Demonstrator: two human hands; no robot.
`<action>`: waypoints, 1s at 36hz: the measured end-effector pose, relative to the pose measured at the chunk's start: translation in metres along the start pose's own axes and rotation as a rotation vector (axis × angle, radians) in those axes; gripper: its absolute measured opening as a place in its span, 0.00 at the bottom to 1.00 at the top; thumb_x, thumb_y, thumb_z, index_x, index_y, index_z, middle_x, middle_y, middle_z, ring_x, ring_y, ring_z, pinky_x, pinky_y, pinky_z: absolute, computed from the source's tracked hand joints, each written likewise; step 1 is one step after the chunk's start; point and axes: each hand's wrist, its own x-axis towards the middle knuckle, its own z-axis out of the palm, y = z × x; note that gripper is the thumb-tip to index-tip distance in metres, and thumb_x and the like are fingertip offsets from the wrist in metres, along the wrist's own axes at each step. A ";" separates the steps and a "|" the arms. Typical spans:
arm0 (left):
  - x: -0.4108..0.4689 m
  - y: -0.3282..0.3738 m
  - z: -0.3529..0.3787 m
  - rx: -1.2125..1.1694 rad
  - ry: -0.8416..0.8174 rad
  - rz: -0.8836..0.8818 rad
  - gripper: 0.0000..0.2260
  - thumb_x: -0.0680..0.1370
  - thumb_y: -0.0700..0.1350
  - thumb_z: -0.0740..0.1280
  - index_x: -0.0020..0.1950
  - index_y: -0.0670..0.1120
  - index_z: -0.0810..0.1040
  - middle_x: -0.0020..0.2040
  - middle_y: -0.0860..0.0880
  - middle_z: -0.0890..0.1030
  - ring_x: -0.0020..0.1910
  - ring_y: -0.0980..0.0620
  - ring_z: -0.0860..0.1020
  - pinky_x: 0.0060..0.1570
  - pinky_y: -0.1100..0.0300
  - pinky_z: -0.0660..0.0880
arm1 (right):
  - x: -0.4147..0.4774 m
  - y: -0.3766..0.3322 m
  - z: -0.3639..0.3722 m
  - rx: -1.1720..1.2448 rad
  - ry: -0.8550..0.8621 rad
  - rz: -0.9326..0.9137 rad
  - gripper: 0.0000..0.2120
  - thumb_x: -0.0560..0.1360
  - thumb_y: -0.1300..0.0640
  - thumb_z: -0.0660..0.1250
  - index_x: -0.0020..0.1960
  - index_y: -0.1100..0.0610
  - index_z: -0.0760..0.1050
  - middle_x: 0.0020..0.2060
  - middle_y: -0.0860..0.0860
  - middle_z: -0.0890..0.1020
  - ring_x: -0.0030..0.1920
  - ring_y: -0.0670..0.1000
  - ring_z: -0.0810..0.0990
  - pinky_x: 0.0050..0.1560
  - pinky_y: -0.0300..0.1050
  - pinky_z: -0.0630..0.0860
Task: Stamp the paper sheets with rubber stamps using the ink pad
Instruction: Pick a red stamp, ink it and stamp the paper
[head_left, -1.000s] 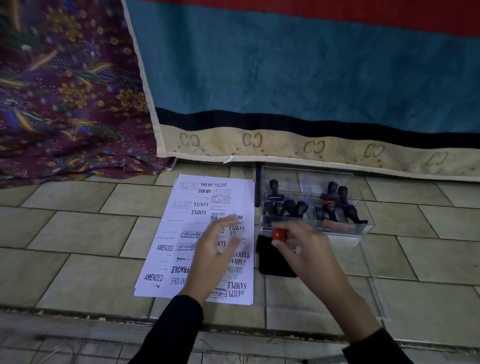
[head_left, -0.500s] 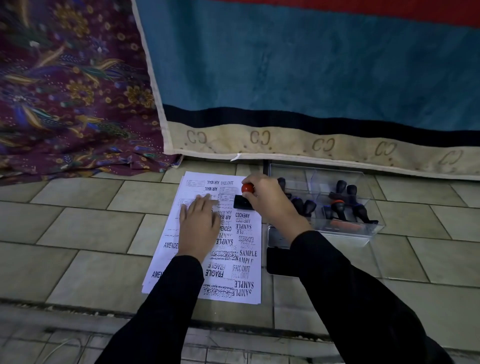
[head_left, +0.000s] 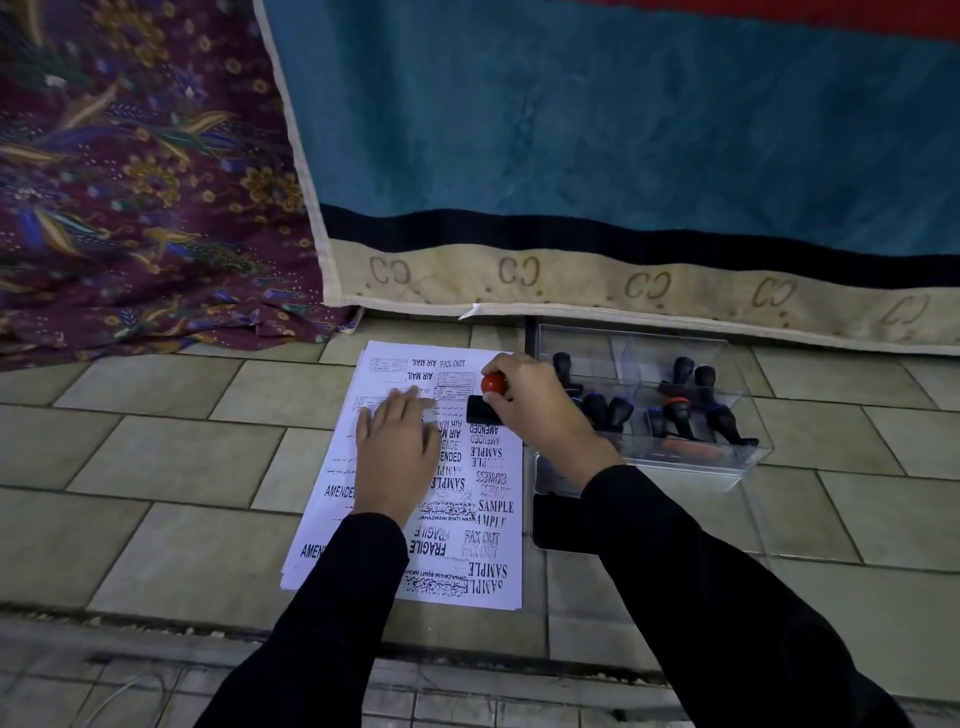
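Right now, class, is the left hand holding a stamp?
No, the left hand lies flat with straight fingers on the paper, while the right hand grips the stamp.

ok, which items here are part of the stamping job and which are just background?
In use: paper sheets, red-knobbed stamp gripped by the right hand, left hand flat on the sheets, ink pad, clear box of spare stamps.
Just lying about: teal rug, patterned purple cloth.
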 end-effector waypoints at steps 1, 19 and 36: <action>0.000 0.000 0.000 0.000 0.000 0.000 0.14 0.78 0.45 0.58 0.63 0.50 0.73 0.70 0.50 0.70 0.72 0.51 0.62 0.73 0.46 0.51 | 0.000 0.000 -0.002 0.035 0.022 0.018 0.12 0.73 0.61 0.68 0.57 0.59 0.75 0.53 0.57 0.79 0.48 0.55 0.79 0.53 0.48 0.77; 0.000 -0.001 0.001 -0.002 0.017 0.005 0.13 0.79 0.45 0.59 0.62 0.49 0.74 0.69 0.50 0.71 0.72 0.49 0.64 0.72 0.45 0.53 | -0.100 0.000 -0.069 0.374 0.165 0.162 0.11 0.69 0.62 0.73 0.49 0.52 0.79 0.44 0.49 0.82 0.44 0.47 0.82 0.47 0.38 0.80; 0.000 -0.002 0.002 -0.008 0.003 -0.005 0.14 0.78 0.46 0.59 0.63 0.50 0.73 0.70 0.51 0.70 0.73 0.51 0.62 0.73 0.46 0.51 | -0.144 0.009 -0.043 0.134 0.106 0.029 0.10 0.70 0.61 0.72 0.50 0.54 0.78 0.42 0.44 0.78 0.43 0.42 0.78 0.46 0.38 0.77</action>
